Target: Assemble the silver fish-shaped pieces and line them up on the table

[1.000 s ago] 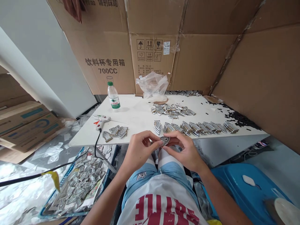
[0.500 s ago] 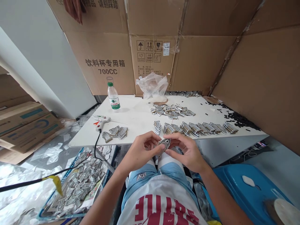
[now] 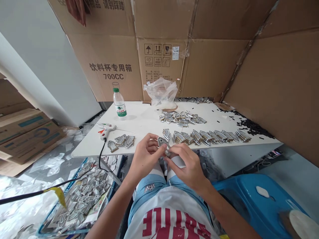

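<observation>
Over my lap, at the table's front edge, I hold a small silver metal piece [image 3: 161, 142] with a pointed, holed end tilted up. My left hand [image 3: 146, 156] is closed on it, thumb pressed across its face. The fingertips of my right hand [image 3: 186, 165] pinch around its lower end, which they partly hide. Just beyond my hands, a row of similar metal pieces [image 3: 205, 136] runs along the table [image 3: 142, 122] in overlapping stacks. A looser heap of them [image 3: 183, 118] lies behind the row, and a small group [image 3: 121, 141] is to the left.
A glue gun [image 3: 106, 130] and a water bottle [image 3: 120, 104] stand left on the table. A plastic bag [image 3: 161, 91] sits at the back. Small black pieces [image 3: 251, 127] are scattered right. A tray of metal pieces [image 3: 87, 196] is low left; a blue plastic stool [image 3: 245, 189] is right.
The metal piece has moved left and slightly up, and its pointed end now faces up-left instead of right. My right hand has shifted left and down to its lower end.
</observation>
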A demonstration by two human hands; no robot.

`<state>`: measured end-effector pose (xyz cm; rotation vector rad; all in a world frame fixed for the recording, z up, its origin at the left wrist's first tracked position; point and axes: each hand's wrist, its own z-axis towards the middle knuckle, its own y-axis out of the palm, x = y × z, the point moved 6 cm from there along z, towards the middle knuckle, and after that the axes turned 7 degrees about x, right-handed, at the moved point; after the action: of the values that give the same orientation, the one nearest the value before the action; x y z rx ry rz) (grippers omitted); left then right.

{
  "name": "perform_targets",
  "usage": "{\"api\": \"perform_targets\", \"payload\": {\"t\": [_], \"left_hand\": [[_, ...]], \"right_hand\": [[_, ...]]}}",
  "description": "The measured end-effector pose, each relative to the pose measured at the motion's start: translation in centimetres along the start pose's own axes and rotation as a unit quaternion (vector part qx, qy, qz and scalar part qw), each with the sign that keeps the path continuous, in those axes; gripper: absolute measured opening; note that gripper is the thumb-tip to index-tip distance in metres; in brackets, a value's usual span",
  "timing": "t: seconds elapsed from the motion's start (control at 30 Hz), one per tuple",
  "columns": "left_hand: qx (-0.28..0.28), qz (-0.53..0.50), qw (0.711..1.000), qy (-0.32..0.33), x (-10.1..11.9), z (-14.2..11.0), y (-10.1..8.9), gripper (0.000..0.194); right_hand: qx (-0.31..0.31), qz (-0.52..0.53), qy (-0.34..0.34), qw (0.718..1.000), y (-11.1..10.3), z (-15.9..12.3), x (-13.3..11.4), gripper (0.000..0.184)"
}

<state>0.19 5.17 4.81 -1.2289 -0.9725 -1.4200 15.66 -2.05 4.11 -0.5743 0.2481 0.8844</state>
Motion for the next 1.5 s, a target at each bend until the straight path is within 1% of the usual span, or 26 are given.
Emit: {"api": "perform_targets", "payload": {"t": [0.07, 0.13, 0.27, 0.37, 0.43, 0.5, 0.57, 0.63, 0.73, 0.77, 0.83, 0.9, 0.93, 1.03, 1.1, 1.23, 1.43, 1.5], "left_hand": [[-0.001, -0.006, 1.000, -0.003, 0.1, 0.0, 0.1, 0.033], [-0.002, -0.017, 1.000, -0.011, 0.1, -0.1, 0.2, 0.033], [-0.011, -0.033, 0.999, -0.028, 0.2, -0.1, 0.3, 0.036], [-0.018, -0.011, 0.999, -0.030, 0.2, -0.1, 0.2, 0.041], [-0.011, 0.018, 1.000, -0.022, 0.4, 0.0, -0.1, 0.042], [-0.012, 0.044, 0.999, -0.014, 0.4, 0.1, -0.4, 0.039], [-0.026, 0.063, 0.998, -0.009, 0.4, 0.1, -0.5, 0.034], [-0.039, 0.077, 0.996, -0.006, 0.4, 0.2, -0.5, 0.031], [-0.047, 0.088, 0.995, -0.001, 0.6, 0.2, -0.7, 0.029], [-0.048, 0.091, 0.995, 0.000, 0.6, 0.1, -0.7, 0.028], [-0.053, 0.096, 0.994, 0.001, 0.8, 0.1, -0.8, 0.028], [-0.056, 0.099, 0.993, 0.000, 1.0, 0.1, -0.9, 0.028], [-0.058, 0.100, 0.993, 0.000, 1.0, 0.1, -0.9, 0.028], [-0.062, 0.105, 0.993, 0.002, 1.0, 0.1, -0.8, 0.029], [-0.061, 0.109, 0.992, 0.001, 0.8, 0.1, -0.7, 0.029], [-0.058, 0.117, 0.991, 0.005, 0.7, 0.0, -0.5, 0.029], [-0.059, 0.123, 0.991, 0.007, 1.0, 0.1, -0.6, 0.028], [-0.055, 0.130, 0.990, 0.002, 0.9, 0.2, -0.9, 0.029]], "right_hand": [[0.010, -0.030, -0.038, 0.999, 0.2, -0.4, -0.1, 0.034], [0.017, -0.055, -0.061, 0.997, 0.4, -0.7, 0.0, 0.036], [0.030, -0.076, -0.093, 0.992, 0.1, -0.6, 0.1, 0.035], [0.040, -0.094, -0.094, 0.990, -1.0, 0.1, 0.7, 0.028], [0.048, -0.107, -0.078, 0.990, -2.5, 0.9, 1.7, 0.023], [0.067, -0.130, -0.060, 0.987, -4.8, 1.6, 3.3, 0.020], [0.098, -0.170, -0.032, 0.980, -7.9, 2.1, 5.5, 0.016], [0.136, -0.221, 0.008, 0.966, -11.6, 2.2, 8.5, 0.015], [0.191, -0.300, 0.090, 0.930, -17.7, 1.3, 13.8, 0.022], [0.190, -0.322, 0.127, 0.919, -19.5, 0.8, 15.7, 0.023], [0.154, -0.362, 0.190, 0.899, -22.4, -0.3, 19.3, 0.026], [0.120, -0.384, 0.219, 0.889, -24.7, -1.5, 21.9, 0.032], [0.099, -0.384, 0.223, 0.890, -25.4, -2.1, 23.0, 0.037], [0.011, -0.367, 0.212, 0.906, -26.2, -3.4, 25.0, 0.050], [-0.029, -0.366, 0.203, 0.908, -26.3, -3.9, 25.7, 0.054], [-0.041, -0.381, 0.203, 0.901, -26.4, -3.9, 26.9, 0.048], [-0.053, -0.397, 0.214, 0.891, -25.9, -4.4, 28.7, 0.024], [-0.061, -0.398, 0.215, 0.890, -25.7, -4.7, 28.9, 0.019]]}}
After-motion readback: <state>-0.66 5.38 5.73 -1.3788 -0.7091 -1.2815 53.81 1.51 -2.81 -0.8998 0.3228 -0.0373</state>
